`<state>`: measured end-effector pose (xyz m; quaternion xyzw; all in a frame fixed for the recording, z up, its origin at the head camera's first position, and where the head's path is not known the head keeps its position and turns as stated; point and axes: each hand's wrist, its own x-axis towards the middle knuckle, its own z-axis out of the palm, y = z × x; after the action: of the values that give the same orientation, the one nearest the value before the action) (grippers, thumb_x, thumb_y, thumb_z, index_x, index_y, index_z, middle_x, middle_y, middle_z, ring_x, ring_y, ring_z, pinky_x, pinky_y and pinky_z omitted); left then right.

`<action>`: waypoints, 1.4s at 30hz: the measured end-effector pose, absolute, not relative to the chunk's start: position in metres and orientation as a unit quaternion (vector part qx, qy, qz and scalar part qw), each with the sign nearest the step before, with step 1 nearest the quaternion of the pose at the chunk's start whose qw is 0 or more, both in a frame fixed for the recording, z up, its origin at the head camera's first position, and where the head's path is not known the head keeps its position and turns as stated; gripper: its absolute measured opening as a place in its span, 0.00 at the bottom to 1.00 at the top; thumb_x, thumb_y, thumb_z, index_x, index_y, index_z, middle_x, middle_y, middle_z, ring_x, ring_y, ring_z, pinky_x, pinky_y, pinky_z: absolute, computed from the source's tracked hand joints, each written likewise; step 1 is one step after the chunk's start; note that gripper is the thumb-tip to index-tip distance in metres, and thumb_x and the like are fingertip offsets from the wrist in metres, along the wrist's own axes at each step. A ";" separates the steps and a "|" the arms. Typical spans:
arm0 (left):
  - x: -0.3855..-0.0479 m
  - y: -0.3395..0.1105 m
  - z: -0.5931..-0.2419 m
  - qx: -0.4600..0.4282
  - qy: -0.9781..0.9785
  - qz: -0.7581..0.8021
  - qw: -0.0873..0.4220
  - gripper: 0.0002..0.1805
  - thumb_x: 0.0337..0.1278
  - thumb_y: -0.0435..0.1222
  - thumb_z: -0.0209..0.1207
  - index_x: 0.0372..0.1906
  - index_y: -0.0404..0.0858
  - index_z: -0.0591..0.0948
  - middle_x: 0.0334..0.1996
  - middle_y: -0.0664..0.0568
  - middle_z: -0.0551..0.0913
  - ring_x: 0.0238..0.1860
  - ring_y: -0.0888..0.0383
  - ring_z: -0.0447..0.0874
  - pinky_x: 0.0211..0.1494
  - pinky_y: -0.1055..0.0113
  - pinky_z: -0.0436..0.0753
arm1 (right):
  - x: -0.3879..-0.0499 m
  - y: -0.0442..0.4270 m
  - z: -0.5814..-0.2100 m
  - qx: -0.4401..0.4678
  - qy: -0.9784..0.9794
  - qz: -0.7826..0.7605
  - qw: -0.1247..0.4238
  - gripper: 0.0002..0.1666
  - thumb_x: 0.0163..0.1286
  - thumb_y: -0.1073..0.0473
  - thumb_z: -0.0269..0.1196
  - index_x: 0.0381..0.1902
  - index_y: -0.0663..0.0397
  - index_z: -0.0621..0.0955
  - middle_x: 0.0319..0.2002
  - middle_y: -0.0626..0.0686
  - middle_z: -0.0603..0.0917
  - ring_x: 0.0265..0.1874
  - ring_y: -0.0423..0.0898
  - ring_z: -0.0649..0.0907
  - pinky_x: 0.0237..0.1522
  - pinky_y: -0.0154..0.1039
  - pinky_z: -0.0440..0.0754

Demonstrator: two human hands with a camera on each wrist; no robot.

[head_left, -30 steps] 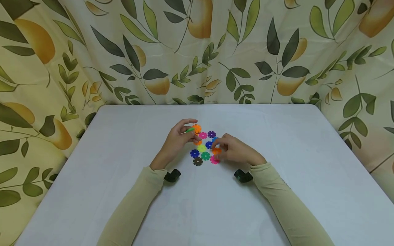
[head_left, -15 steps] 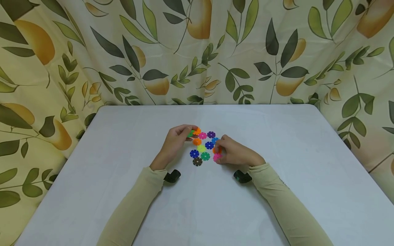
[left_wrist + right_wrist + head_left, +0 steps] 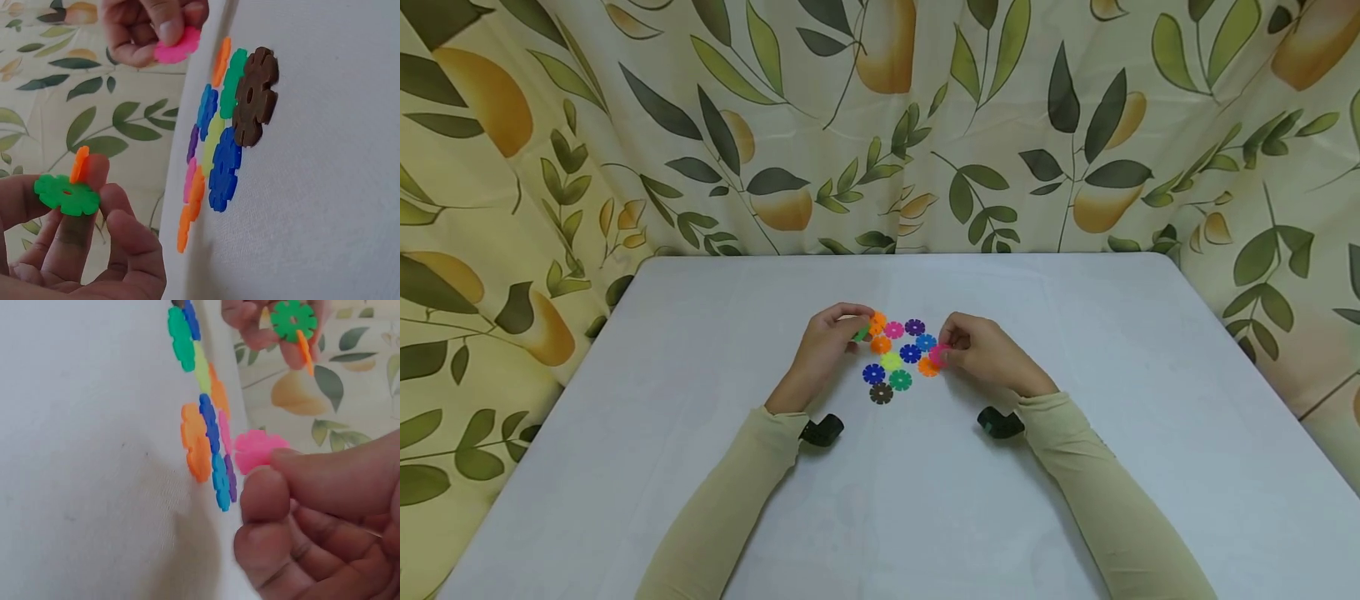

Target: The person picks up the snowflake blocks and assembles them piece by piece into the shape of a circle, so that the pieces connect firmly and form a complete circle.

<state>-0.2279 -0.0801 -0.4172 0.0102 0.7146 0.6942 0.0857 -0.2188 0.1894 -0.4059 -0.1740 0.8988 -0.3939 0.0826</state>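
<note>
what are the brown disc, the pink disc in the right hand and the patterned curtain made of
Brown disc: probably moulded plastic with a slight sheen, going by soft highlights on its notched rim.
Pink disc in the right hand: likely plastic too, smooth-looking, given its even colour and scalloped edge.
Patterned curtain: apparently printed matte cloth, from soft folds; fibre unclear.

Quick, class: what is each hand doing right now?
Left hand: holding a green disc with an orange disc joined at its edge.
Right hand: pinching a pink disc.
</note>
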 end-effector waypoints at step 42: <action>-0.217 -0.060 -0.421 0.069 0.692 0.707 0.131 0.12 0.77 0.33 0.62 0.56 0.32 0.86 0.45 0.44 0.91 0.40 0.52 0.91 0.53 0.66 0.88 | -0.208 0.165 -0.403 -0.212 0.832 -0.512 -0.006 0.05 0.73 0.70 0.70 0.45 0.63 0.87 0.43 0.58 0.89 0.35 0.59 0.88 0.38 0.35 0.87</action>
<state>-0.2167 -0.0603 -0.4211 0.0687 0.6922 0.7065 0.1306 -0.2079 0.1648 -0.4030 -0.2120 0.8324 -0.5120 -0.0057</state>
